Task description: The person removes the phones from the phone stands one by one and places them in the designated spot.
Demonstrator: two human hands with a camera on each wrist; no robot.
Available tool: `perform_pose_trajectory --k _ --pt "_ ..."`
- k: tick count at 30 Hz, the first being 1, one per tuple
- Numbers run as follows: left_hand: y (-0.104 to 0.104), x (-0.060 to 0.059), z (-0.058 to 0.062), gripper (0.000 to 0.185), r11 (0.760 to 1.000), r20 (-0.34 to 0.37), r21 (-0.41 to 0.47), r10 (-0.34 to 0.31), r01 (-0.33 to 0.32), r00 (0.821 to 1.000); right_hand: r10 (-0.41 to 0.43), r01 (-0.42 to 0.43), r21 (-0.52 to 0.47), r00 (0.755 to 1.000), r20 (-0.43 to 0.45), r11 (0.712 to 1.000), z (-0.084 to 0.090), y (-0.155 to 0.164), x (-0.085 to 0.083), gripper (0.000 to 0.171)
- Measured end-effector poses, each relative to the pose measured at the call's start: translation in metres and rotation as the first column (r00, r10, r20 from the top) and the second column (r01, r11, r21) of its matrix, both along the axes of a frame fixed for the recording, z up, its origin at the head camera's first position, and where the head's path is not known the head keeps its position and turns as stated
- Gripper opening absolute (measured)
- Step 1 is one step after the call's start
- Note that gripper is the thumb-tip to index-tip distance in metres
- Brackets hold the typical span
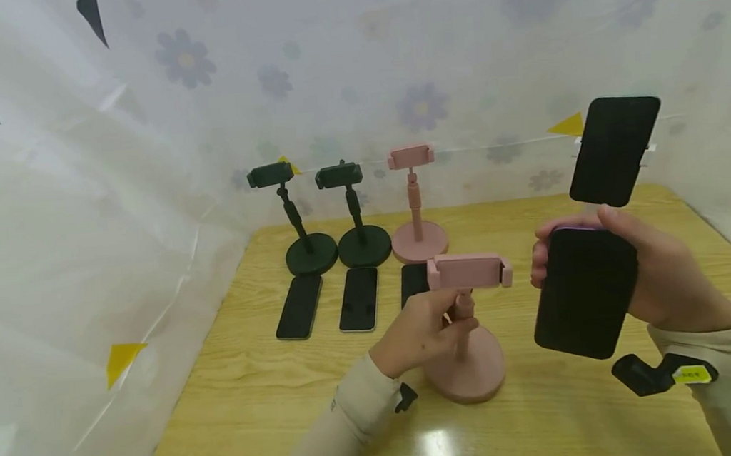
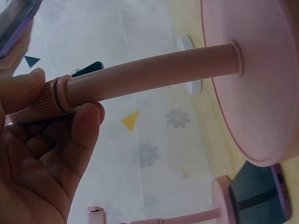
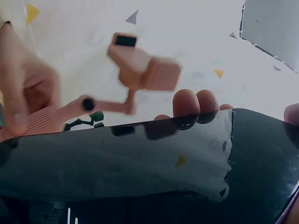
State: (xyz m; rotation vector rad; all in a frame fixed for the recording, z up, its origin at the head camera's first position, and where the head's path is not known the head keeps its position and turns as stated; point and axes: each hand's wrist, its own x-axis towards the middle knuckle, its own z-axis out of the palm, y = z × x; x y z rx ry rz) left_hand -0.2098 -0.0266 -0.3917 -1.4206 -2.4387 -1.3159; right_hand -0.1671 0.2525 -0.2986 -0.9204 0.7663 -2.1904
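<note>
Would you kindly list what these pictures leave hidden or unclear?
- Third flat phone: head view, mostly behind the near pink stand.
- Held phone: right wrist view, edges cut off.
- Far mounted phone: its stand is hidden behind the right hand.

Glossy phone, matt plastic stand, wood-grain table

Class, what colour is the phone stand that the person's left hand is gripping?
The phone stand is pink, base and clamp alike; the head view shows it best.

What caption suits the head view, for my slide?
Left hand grips a pink phone stand while the right hand holds a dark phone beside it.
</note>
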Motion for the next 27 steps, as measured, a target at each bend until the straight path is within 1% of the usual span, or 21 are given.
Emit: perform_pose_trajectory --k 2,4,6,8,11,13,16,18,21,23,25,27 --pt "0.002 -0.004 0.006 0.015 1.0 -0.032 0.022 -0.011 0.011 0.999 0.02 -0.02 -0.009 0.999 0.039 1.0 -0.006 0.002 0.001 0.078" --pt "0.004 -0.01 0.014 0.016 0.999 -0.065 0.037 -0.012 0.014 0.998 0.034 -0.033 -0.013 0.998 0.059 0.999 -0.012 0.005 0.001 0.078" --pt "0.007 -0.018 0.023 0.017 0.999 -0.087 0.048 -0.019 0.023 0.996 0.039 -0.038 -0.011 0.997 0.067 0.999 -0.018 0.007 0.001 0.077" --pt "0.01 -0.027 0.031 0.015 0.998 -0.086 0.055 -0.028 0.033 0.996 0.045 -0.044 -0.018 0.996 0.077 0.999 -0.024 0.008 0.002 0.076" --pt "0.016 -0.042 0.041 0.011 0.999 -0.073 0.035 -0.027 0.03 0.997 0.047 -0.045 -0.019 0.995 0.093 0.999 -0.032 0.009 0.003 0.076" --pt "0.021 -0.052 0.046 0.01 1.0 -0.07 0.007 -0.001 0.001 0.998 0.051 -0.049 -0.019 0.993 0.11 0.999 -0.037 0.009 0.003 0.075" --pt "0.026 -0.065 0.052 0.013 0.996 -0.063 -0.057 0.058 -0.062 0.996 0.044 -0.044 -0.003 0.991 0.123 0.999 -0.044 0.008 0.003 0.074" --pt "0.031 -0.074 0.055 0.016 0.991 -0.03 -0.089 0.097 -0.099 0.995 0.043 -0.044 0.003 0.99 0.135 0.999 -0.048 0.008 0.002 0.074" --pt "0.039 -0.087 0.057 0.02 0.986 0.05 -0.11 0.134 -0.128 0.99 0.061 -0.062 0.003 0.986 0.156 0.998 -0.054 0.006 0.001 0.075" --pt "0.045 -0.096 0.056 0.022 0.984 0.096 -0.109 0.154 -0.143 0.983 0.073 -0.075 0.007 0.983 0.168 0.997 -0.058 0.005 0.0 0.075" --pt "0.05 -0.103 0.056 0.024 0.98 0.122 -0.107 0.179 -0.166 0.976 0.079 -0.085 0.024 0.981 0.175 0.996 -0.063 0.002 -0.001 0.075" --pt "0.055 -0.109 0.055 0.026 0.976 0.151 -0.107 0.206 -0.191 0.967 0.057 -0.069 0.063 0.983 0.173 0.996 -0.068 -0.001 -0.002 0.073"
